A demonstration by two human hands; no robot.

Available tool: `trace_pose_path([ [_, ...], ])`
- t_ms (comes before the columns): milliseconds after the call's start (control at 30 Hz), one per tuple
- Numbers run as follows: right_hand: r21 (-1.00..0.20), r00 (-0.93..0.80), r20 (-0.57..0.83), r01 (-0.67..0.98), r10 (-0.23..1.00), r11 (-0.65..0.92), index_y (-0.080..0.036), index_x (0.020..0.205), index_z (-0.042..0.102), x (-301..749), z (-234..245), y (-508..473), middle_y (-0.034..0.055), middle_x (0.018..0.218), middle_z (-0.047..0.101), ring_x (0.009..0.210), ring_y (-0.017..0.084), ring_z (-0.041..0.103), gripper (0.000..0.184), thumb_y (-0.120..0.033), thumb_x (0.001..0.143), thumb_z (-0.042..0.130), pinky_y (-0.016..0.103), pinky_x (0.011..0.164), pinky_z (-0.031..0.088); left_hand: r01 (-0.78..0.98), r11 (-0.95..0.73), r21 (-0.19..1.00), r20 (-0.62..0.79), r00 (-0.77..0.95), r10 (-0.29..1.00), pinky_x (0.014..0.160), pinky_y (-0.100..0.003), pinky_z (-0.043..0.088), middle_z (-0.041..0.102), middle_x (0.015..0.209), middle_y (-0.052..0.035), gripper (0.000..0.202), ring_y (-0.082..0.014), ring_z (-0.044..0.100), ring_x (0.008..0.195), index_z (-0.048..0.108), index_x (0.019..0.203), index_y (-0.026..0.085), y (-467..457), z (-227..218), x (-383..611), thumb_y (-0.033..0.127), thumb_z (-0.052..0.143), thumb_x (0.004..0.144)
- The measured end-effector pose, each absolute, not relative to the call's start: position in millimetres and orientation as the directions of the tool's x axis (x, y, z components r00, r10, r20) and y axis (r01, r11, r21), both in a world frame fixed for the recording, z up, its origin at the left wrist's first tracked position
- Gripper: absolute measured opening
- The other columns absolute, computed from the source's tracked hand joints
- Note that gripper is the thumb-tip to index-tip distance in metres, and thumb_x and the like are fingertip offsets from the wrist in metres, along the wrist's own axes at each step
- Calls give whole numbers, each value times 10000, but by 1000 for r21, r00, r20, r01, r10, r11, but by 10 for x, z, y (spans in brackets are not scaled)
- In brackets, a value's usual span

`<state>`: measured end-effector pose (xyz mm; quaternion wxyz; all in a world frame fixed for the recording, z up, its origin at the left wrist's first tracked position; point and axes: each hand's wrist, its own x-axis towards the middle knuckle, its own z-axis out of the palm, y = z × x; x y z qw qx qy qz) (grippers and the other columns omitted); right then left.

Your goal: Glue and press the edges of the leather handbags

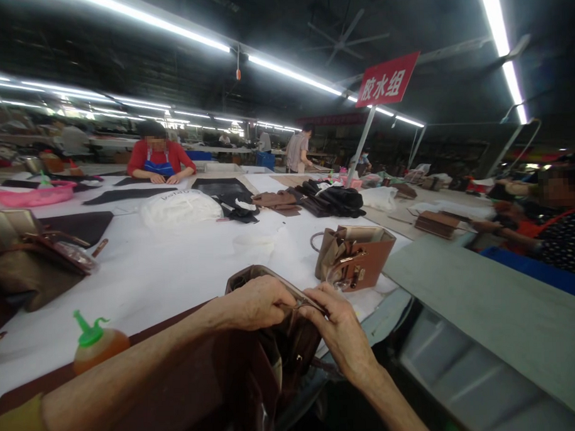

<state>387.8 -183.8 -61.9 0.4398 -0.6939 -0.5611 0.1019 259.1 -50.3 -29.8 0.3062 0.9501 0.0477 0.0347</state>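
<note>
A dark brown leather handbag point(268, 354) stands open at the near edge of the white table point(176, 269). My left hand point(255, 301) is closed over the bag's upper rim. My right hand point(338, 324) pinches the same rim from the right, fingers pressed together. The two hands almost touch at the rim's middle. The bag's lower part hangs below the table edge and is dark. A tan handbag point(352, 254) with a metal clasp lies just beyond my right hand.
A glue bottle point(96, 345) with a green nozzle stands at the near left. Brown bags point(34, 252) lie at far left, a white bundle point(178, 207) and black leather pieces point(331, 198) further back. A person in red point(158, 160) works opposite; another person point(547, 222) sits right. A grey bench point(483, 303) runs right.
</note>
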Motion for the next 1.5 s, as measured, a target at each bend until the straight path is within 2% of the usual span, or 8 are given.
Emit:
trace_pose_path([
  [133,-768,327,323,639,888,44,-199,696,625,3916,-646,-1833,-8,716,447,697,142,483,198,-263,832,497,241,619,372,158,-738,656,-63,986,155,409,-191,224,301,507,46,194,-66,287,454,435,525,152,-475,-321,2602,196,392,709],
  [233,-799,357,323,599,877,50,-196,677,631,3943,-671,-1812,-15,688,428,665,138,466,197,-266,819,513,239,592,355,296,-794,530,-42,945,325,432,-197,252,357,482,39,212,-75,328,456,469,502,147,-497,-320,2621,211,425,699],
  [367,-812,380,312,583,871,37,-188,628,610,3946,-666,-1799,-20,653,410,644,140,446,219,-269,808,517,242,576,337,459,-843,281,62,868,493,543,-244,366,586,597,-32,230,-146,521,570,606,612,152,-584,-271,2641,227,434,744],
  [500,-802,384,320,596,866,32,-193,638,606,3920,-661,-1807,-21,648,415,644,143,452,227,-267,820,494,244,579,336,515,-842,160,92,841,533,651,-337,432,672,756,-97,224,-239,612,730,644,701,164,-652,-231,2652,236,448,781],
  [733,-698,353,380,716,855,15,-192,667,575,3893,-691,-1781,-9,682,458,665,143,482,241,-261,859,446,253,625,346,539,-838,84,117,830,545,637,-347,443,670,788,-94,196,-250,616,757,623,778,170,-652,-259,2656,222,435,802],
  [1133,-664,358,397,748,845,-4,-197,729,593,3903,-731,-1768,-5,696,466,684,148,483,199,-230,866,452,250,630,354,404,-911,86,363,838,407,733,-328,374,538,860,-59,192,-198,485,843,565,705,172,-630,-367,2619,177,414,822],
  [1267,-683,359,391,730,848,5,-201,774,600,3928,-731,-1789,-1,724,484,714,151,491,183,-237,873,451,252,644,361,232,-955,185,307,910,281,648,-256,349,547,750,-13,163,-140,480,712,493,674,170,-636,-367,2569,138,405,807],
  [1500,-704,366,373,710,853,2,-204,788,610,3901,-689,-1812,-9,728,481,721,144,496,160,-227,866,472,246,648,367,158,-946,284,265,935,236,532,-223,272,468,583,43,106,-98,390,545,441,660,185,-641,-335,2498,125,417,744],
])
